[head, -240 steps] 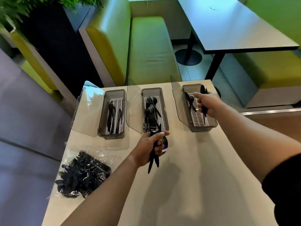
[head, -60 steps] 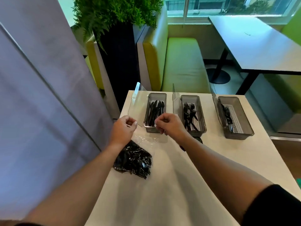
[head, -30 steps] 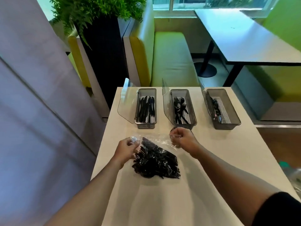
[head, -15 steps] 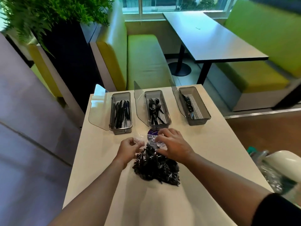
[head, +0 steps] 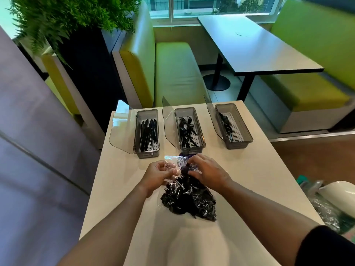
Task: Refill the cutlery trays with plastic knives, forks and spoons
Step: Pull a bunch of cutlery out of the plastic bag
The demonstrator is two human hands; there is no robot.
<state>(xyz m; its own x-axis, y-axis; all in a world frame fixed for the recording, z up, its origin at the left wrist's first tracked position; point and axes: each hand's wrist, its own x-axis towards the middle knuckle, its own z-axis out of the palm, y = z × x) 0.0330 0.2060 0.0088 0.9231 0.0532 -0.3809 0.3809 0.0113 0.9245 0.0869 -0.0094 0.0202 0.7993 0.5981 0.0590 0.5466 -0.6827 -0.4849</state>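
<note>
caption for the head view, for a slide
Both hands work open a clear bag of black cutlery before three open trays.

Three trays (head: 147, 148) (head: 193, 147) (head: 237, 144) are lining the counter's (head: 269, 179) far edge; upright lids (head: 169, 121) are dividing them. Bare counter is lying open right of the bag (head: 189, 202).

Bag of black cutlery (head: 189, 198) now mid-table, both hands at its open mouth.
</note>
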